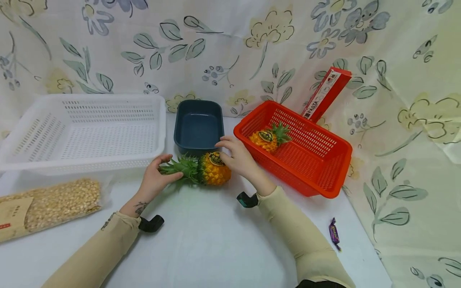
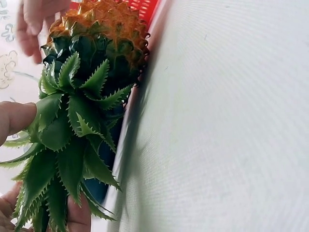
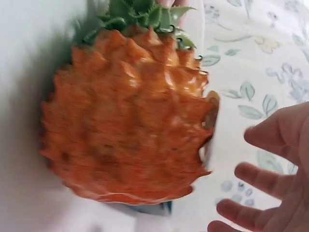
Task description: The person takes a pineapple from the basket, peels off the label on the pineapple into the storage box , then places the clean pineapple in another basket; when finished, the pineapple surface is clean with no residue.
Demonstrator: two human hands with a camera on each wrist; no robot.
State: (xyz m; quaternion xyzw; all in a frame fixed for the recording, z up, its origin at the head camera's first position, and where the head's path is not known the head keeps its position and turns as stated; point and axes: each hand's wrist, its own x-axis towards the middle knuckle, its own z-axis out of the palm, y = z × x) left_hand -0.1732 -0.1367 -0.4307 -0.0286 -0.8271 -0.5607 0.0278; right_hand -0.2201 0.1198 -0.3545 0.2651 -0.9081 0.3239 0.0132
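Observation:
A pineapple (image 1: 217,175) with a spiky orange body and a green crown (image 2: 72,140) lies on its side on the white table, its crown pointing left. My left hand (image 1: 155,176) holds the crown, with the thumb on one side and fingers behind the leaves. Over the body's right end hovers my right hand (image 1: 240,159), its fingers spread. In the right wrist view a gap shows between those fingertips (image 3: 256,137) and the pineapple. A dark label sits on the body's upper side.
Behind the pineapple stands a dark blue dish (image 1: 199,126). A white basket (image 1: 163,132) is at left, above a bag of pale grains (image 1: 65,204). At right, a red basket (image 1: 335,172) holds a second pineapple (image 1: 264,140); a red pasta box (image 1: 327,94) stands behind. A purple-wrapped candy (image 1: 334,234) lies front right.

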